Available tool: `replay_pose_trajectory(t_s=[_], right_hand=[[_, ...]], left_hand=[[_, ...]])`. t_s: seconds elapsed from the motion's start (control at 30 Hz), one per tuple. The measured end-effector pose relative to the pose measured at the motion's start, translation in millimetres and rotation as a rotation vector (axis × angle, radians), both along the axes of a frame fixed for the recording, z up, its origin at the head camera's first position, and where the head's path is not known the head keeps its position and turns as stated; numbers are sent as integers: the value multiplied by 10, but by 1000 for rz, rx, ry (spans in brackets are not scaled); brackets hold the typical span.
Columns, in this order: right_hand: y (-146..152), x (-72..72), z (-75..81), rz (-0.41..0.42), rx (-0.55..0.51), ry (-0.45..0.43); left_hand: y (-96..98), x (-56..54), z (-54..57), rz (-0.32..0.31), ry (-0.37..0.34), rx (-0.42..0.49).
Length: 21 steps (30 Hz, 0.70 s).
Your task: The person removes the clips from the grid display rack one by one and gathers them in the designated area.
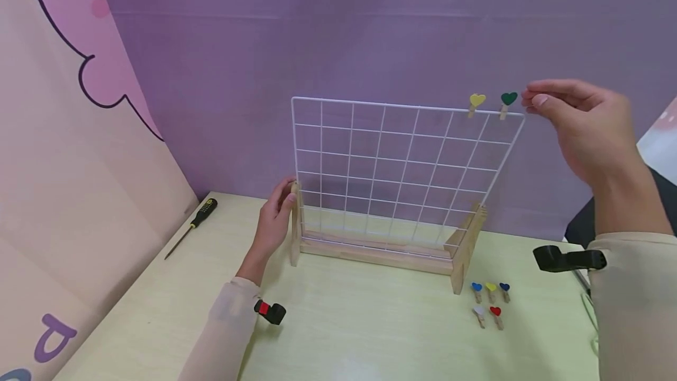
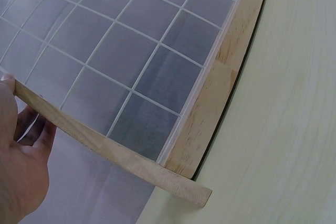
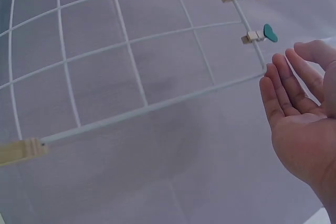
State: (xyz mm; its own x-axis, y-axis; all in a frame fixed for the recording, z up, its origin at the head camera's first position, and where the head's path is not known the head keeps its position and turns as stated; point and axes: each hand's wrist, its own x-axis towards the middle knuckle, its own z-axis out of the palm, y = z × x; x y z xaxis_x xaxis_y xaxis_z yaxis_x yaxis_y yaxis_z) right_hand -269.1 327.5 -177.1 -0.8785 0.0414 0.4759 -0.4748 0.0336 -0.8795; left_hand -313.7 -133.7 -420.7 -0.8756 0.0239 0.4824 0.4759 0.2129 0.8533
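A white wire grid panel (image 1: 381,104) leans back in a light wooden stand (image 1: 370,255) on the table. At the stand's left upright (image 2: 115,150), my left hand (image 1: 275,216) grips the wood, thumb on one side and fingers behind. Two heart clothespins, one yellow (image 1: 477,100) and one green (image 3: 270,33), are clipped on the grid's top wire near its right corner. Just beyond the green one, my right hand (image 1: 592,122) is raised with nothing in it, fingers loosely extended. The right wrist view shows its fingertips (image 3: 268,80) close by the grid corner.
Right of the stand lie several small heart clothespins: light blue (image 1: 477,288), yellow (image 1: 491,288), dark blue (image 1: 505,288), white (image 1: 479,312) and red (image 1: 495,313). A black-handled screwdriver (image 1: 205,211) rests at the table's left edge. Behind the table hangs a purple backdrop (image 1: 238,63).
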Motion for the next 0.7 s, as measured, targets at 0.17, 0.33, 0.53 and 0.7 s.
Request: replay_pose_trajectory(t_s=[0.17, 0.33, 0.53, 0.7], right_hand=[[-80, -32, 109, 5, 73, 14], [-186, -63, 216, -52, 223, -6], [-289, -99, 326, -20, 304, -10], [-323, -129, 365, 4, 352, -21]], left_hand=[[-3, 1, 6, 3, 4, -8], [-13, -5, -2, 3, 6, -8], [-4, -17, -21, -2, 14, -4], [24, -31, -19, -7, 23, -5]])
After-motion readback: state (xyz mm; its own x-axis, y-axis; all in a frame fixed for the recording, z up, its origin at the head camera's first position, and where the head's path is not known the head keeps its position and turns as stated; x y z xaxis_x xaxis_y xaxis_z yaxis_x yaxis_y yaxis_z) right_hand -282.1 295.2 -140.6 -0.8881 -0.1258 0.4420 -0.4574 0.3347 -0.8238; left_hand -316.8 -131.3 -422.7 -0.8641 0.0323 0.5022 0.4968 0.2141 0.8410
